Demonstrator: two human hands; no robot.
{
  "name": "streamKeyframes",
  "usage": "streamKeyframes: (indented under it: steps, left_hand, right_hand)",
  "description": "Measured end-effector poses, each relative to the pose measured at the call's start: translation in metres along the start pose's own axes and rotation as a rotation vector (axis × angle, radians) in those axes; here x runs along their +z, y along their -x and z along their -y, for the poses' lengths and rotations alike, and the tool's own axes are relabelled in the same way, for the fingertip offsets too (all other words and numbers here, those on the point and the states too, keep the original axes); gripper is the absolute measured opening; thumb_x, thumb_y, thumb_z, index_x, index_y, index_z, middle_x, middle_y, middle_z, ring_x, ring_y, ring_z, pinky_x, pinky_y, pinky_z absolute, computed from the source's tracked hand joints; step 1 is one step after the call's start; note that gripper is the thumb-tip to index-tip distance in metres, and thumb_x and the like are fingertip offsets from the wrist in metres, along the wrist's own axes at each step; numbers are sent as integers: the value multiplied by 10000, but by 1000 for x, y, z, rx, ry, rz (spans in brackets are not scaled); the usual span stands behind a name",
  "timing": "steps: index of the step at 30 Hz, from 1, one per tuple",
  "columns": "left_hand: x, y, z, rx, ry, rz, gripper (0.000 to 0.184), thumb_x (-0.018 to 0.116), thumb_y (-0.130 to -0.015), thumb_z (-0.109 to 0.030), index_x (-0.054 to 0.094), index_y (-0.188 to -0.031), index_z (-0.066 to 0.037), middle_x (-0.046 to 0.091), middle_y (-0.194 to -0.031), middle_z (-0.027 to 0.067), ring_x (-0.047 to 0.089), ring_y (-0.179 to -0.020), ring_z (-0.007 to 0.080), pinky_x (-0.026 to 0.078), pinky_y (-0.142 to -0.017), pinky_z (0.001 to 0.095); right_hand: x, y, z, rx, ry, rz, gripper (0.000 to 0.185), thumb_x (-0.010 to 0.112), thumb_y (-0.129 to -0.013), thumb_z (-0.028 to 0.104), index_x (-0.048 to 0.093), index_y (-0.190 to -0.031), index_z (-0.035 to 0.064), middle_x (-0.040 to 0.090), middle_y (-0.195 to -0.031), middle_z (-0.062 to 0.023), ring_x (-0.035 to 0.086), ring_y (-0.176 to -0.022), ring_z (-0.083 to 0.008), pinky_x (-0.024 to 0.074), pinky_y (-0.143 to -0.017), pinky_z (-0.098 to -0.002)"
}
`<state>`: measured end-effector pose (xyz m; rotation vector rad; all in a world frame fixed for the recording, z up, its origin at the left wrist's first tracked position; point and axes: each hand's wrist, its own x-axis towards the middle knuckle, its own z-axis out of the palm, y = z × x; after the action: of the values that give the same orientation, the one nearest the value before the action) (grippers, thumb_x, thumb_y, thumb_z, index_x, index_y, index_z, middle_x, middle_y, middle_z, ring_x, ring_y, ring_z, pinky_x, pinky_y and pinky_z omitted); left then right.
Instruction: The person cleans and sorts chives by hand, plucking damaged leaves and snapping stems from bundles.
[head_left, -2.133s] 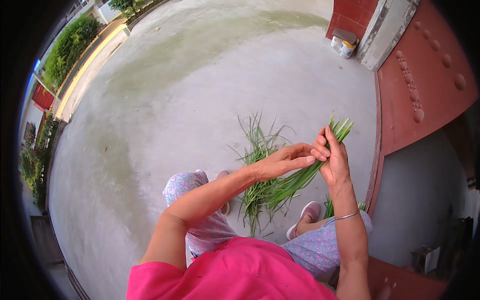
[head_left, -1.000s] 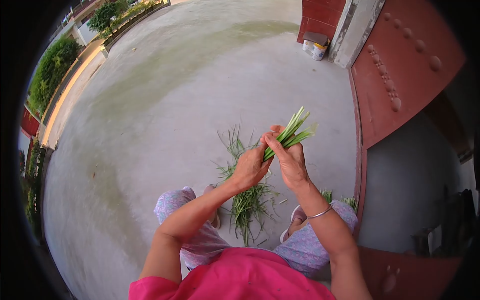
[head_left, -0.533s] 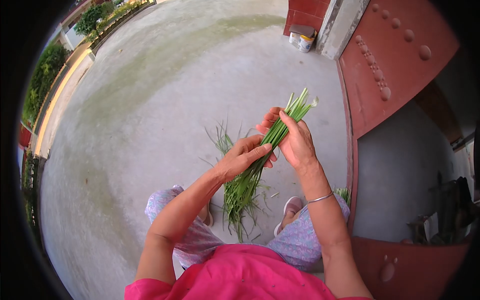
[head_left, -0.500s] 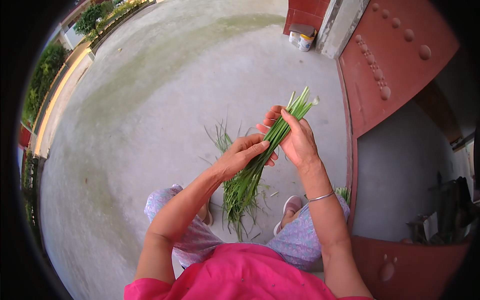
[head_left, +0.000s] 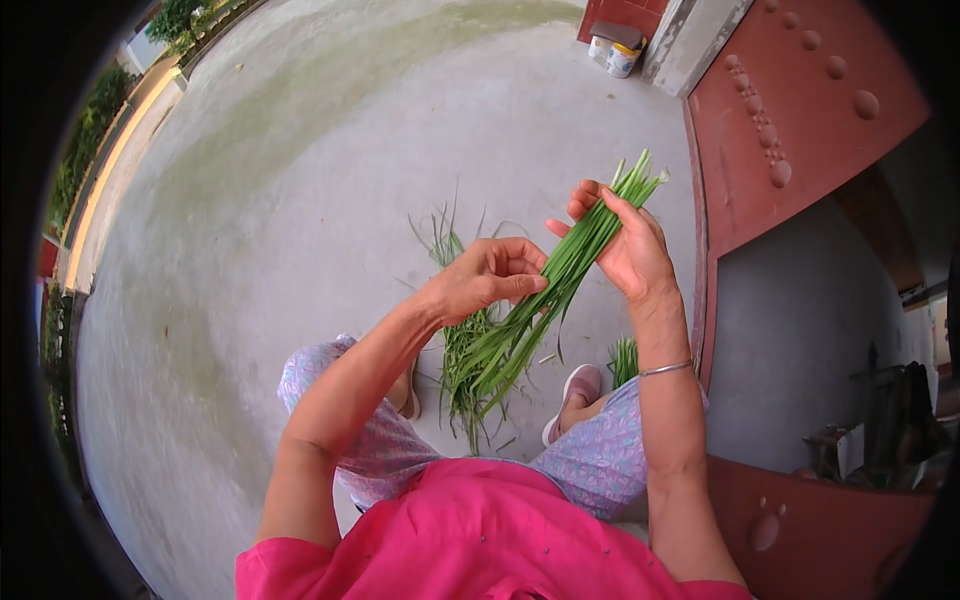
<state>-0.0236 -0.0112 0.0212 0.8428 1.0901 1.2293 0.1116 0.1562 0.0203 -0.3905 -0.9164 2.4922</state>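
Condition of hands: the right hand [head_left: 640, 255] is closed around a bundle of green stalks [head_left: 580, 255], thumb across the front, pale ends projecting above the grip; the left hand [head_left: 485, 270] has its thumb tip at the bundle's left edge, midway along the stalks; whether it pinches a blade cannot be told, the curled fingers masking the contact.

Change noted: half a second earlier the left hand was wrapped about the bundle, fingertips showing on the far side; it has since withdrawn to the near edge, and the bundle sits higher and further right; in effect, the right hand appears to carry the load alone, leaving the left at liberty among individual blades.

Surroundings: the leafy ends slant down across the view of a loose pile [head_left: 460, 365] on the concrete floor [head_left: 300, 220]; a second bunch [head_left: 624, 360], beside the right shoe [head_left: 578, 392], is now more exposed.
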Motion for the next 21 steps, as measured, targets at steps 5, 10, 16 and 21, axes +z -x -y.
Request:
streamKeyframes:
  steps: [5,10,16,21]
  left_hand:
    - [1,2,-2,-34,-15,37,122,607,-873,-9,575,-990,3,662,-874,58,633,-793,109,493,-721,231]
    - [-4,-1,4,-78,-12,28,93,577,-907,-32,596,-977,26,690,-879,99,649,-786,120,511,-705,231]
    - [-4,0,3,-82,-13,65,129,573,-926,-61,630,-985,40,687,-887,64,629,-769,86,499,-682,222]
    - [-4,1,1,-79,-62,84,129,575,-915,-46,632,-997,37,675,-882,38,611,-794,73,476,-705,211]
  right_hand:
    - [-8,0,9,-15,-56,-10,227,442,-972,143,545,-1078,-30,596,-989,-111,596,-928,-207,498,-935,-531]
    - [-16,4,21,-32,-19,-35,235,412,-992,162,529,-1117,1,587,-960,-50,595,-906,-140,450,-1010,-481]
    - [-35,6,31,-80,-92,-3,234,427,-978,146,548,-1096,-16,605,-975,-82,595,-902,-172,469,-978,-516]
    - [-42,10,42,-99,-85,-16,225,429,-980,150,553,-1088,-3,605,-958,-63,595,-882,-148,463,-985,-494]
